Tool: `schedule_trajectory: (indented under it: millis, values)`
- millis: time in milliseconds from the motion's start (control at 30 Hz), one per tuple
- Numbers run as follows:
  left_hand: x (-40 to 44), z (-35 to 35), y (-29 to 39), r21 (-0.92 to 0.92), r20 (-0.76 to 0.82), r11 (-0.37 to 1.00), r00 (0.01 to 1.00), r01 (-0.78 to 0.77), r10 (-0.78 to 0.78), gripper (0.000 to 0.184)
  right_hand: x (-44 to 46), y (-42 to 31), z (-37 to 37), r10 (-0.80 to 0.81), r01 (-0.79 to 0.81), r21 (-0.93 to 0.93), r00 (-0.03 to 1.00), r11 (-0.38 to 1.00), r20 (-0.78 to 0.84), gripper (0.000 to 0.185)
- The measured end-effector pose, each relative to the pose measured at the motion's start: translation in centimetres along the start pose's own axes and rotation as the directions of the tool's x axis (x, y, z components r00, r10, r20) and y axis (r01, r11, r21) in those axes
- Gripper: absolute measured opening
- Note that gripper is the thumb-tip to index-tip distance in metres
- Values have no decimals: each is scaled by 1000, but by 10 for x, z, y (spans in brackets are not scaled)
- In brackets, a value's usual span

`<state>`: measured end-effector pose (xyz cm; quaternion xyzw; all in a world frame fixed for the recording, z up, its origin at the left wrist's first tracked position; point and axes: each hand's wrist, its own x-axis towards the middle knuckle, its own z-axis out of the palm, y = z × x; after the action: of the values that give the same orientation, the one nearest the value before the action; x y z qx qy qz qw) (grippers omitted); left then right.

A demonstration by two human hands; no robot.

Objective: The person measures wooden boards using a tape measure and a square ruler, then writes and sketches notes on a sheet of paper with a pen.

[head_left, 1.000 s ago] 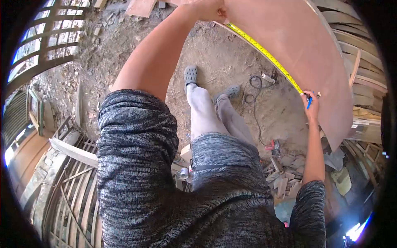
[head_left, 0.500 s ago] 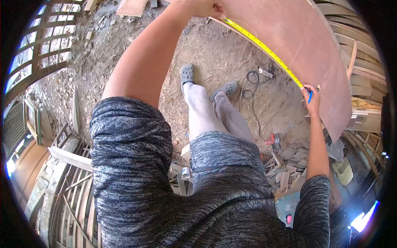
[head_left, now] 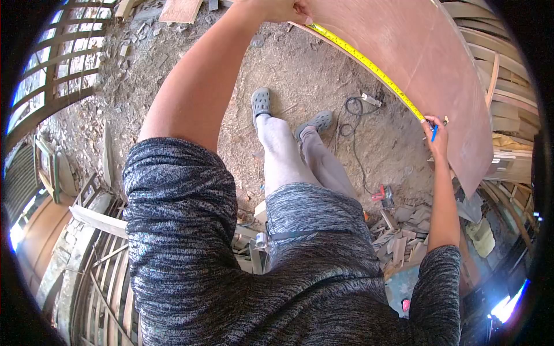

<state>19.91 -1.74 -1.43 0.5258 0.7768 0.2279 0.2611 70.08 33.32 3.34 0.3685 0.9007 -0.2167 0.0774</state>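
A yellow tape measure (head_left: 369, 64) stretches along the near curved edge of a large reddish-brown plywood sheet (head_left: 427, 63). At its far end my left hand (head_left: 283, 10) is closed over the tape by the sheet's edge; the frame's top cuts off part of this hand. My right hand (head_left: 437, 138) pinches the tape's near end against the plywood. A blue pen (head_left: 434, 134) is also held in my right hand, between the fingers. A small pale tip shows beside those fingers, too small to name.
Curved wooden strips (head_left: 496, 46) stand along the right. A black cable (head_left: 353, 124) with a white socket block (head_left: 371, 100) and a red-handled tool (head_left: 379, 194) lie on the dirt floor. Wood offcuts (head_left: 407, 230) are piled below, and slatted wooden frames (head_left: 109, 282) stand at left.
My left hand and the far end of the tape have shifted slightly left. My right hand stays nearly in place, with the tape still stretched between both hands.
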Motion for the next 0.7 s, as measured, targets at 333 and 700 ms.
schedule_trajectory:
  millis: [333, 700]
  values:
    - [19, 21, -28, -3, 116, 998, 991, -68, 68, 48, -2, -7, 0, 53, -52, -38, 998, 998, 28, 25]
    - [2, 38, -78, 10, 99, 999, 995, -32, 30, 41, -21, 1, -21, 37, -42, -13, 970, 999, -241, 21]
